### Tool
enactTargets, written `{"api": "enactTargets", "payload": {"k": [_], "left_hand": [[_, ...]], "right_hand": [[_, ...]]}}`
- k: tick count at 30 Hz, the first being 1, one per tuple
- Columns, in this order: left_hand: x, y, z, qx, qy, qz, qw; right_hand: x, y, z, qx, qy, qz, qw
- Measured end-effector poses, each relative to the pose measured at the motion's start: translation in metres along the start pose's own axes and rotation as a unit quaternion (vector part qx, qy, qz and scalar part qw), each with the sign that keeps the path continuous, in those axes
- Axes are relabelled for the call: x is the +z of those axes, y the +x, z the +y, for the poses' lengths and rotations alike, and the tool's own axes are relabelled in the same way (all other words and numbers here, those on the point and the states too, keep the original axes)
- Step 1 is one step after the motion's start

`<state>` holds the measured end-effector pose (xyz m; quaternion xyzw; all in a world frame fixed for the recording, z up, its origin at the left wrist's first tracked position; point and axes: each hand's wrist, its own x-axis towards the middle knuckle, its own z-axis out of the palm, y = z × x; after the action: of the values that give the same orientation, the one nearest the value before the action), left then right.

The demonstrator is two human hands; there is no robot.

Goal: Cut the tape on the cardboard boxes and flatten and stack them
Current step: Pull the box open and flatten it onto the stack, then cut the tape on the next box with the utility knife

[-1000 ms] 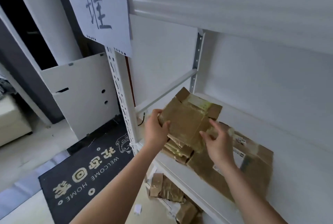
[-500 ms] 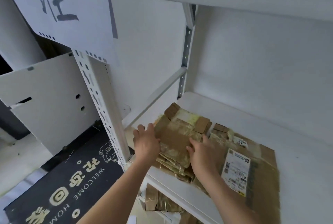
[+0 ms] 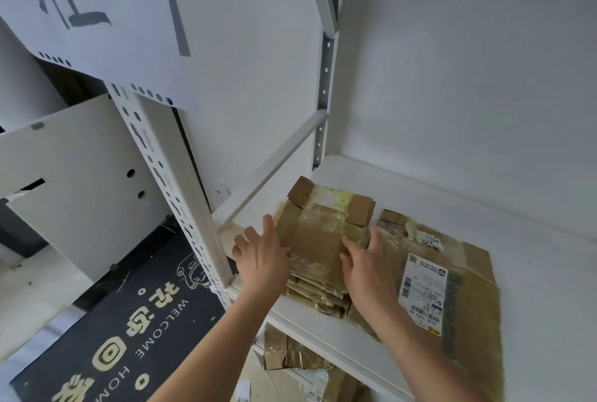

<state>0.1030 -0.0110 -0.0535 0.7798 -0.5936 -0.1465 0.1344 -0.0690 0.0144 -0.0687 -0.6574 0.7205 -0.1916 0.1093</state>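
A stack of small flattened cardboard boxes (image 3: 319, 240), brown with shiny tape, lies on the white shelf (image 3: 533, 272) near its front left corner. The stack rests partly on a large flattened box (image 3: 471, 298) that carries a white shipping label. My left hand (image 3: 261, 256) has straight fingers against the stack's left edge. My right hand (image 3: 365, 266) lies flat with spread fingers on the stack's right side. Neither hand grips anything.
A white perforated shelf post (image 3: 174, 195) stands just left of my left hand. More taped cardboard (image 3: 290, 356) lies on the floor below the shelf. A black welcome mat (image 3: 129, 330) and a white panel (image 3: 74, 188) are to the left.
The small flattened box I held up a second ago now lies on top of the stack. Both hands have let go of it and rest with straight fingers against the stack.
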Motion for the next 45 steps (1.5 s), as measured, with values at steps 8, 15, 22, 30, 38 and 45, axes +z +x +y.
{"api": "enactTargets", "payload": {"k": [8, 15, 22, 30, 38, 45], "left_hand": [[0.027, 0.021, 0.000, 0.213, 0.045, -0.167, 0.962], [0.011, 0.013, 0.019, 0.233, 0.136, -0.112, 0.956], [-0.035, -0.016, 0.058, 0.363, 0.143, 0.079, 0.917], [-0.005, -0.100, 0.143, 0.489, 0.165, 0.034, 0.856], [0.071, -0.209, 0.254, 0.562, 0.162, -0.031, 0.810], [0.132, -0.294, 0.333, 0.561, 0.152, -0.048, 0.812]], "right_hand": [[0.007, 0.010, 0.016, -0.097, -0.114, -0.076, 0.986], [-0.019, 0.024, 0.014, -0.048, 0.020, -0.164, 0.985], [-0.078, -0.001, 0.048, -0.040, 0.142, -0.005, 0.989], [-0.143, -0.084, 0.133, 0.033, -0.158, 0.061, 0.985], [-0.204, -0.166, 0.282, 0.165, -0.214, 0.055, 0.961], [-0.234, -0.212, 0.407, 0.205, -0.236, 0.000, 0.950]]}}
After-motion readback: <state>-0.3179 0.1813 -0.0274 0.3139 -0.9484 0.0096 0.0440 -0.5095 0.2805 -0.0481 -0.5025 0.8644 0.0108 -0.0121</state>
